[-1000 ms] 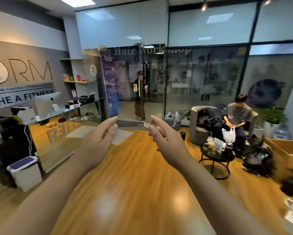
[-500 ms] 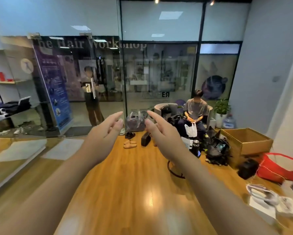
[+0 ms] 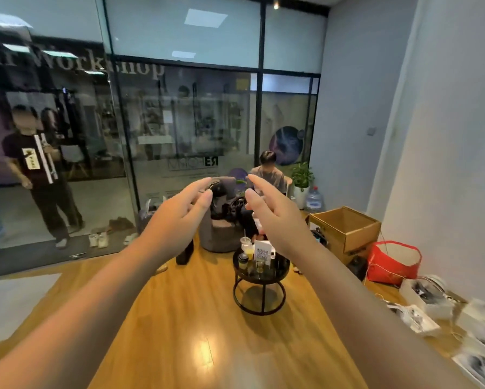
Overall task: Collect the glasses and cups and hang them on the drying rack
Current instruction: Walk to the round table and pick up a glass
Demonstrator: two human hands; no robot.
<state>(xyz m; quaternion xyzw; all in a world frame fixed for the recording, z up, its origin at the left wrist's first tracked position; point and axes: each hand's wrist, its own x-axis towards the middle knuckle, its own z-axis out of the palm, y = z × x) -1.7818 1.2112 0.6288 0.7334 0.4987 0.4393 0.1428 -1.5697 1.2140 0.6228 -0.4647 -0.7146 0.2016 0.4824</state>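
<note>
both arms stretched forward over a wooden floor (image 3: 196,318). left hand (image 3: 176,220) open, fingers loosely spread and slightly curled, palm facing inward, holding nothing. right hand (image 3: 275,217) the same, open, fingers extended, palm facing the left one, empty. hands apart with a gap between them, both up in the air, touching nothing.

task items sit on a small round black table (image 3: 259,273) on the floor ahead, below and between the hands. on it: a clear plastic cup with straw (image 3: 246,244) holding something yellow, a small glass (image 3: 260,265) with amber liquid, a dark-lidded cup (image 3: 242,259), and a white card stand (image 3: 262,249) with a qr code. possibly more glassware behind the right wrist, too hidden to tell. no drying rack in view.

behind the table a grey armchair (image 3: 221,234) and a seated person (image 3: 268,175) in a grey shirt, partly hidden by the hands. glass wall (image 3: 179,122) behind, a standing person (image 3: 39,175) in dark clothes at far left near it. right of the table: open cardboard box (image 3: 345,228), red bag (image 3: 393,262), white boxes (image 3: 426,296) along the wall. potted plant (image 3: 301,178) and water jug (image 3: 314,199) in the corner.
</note>
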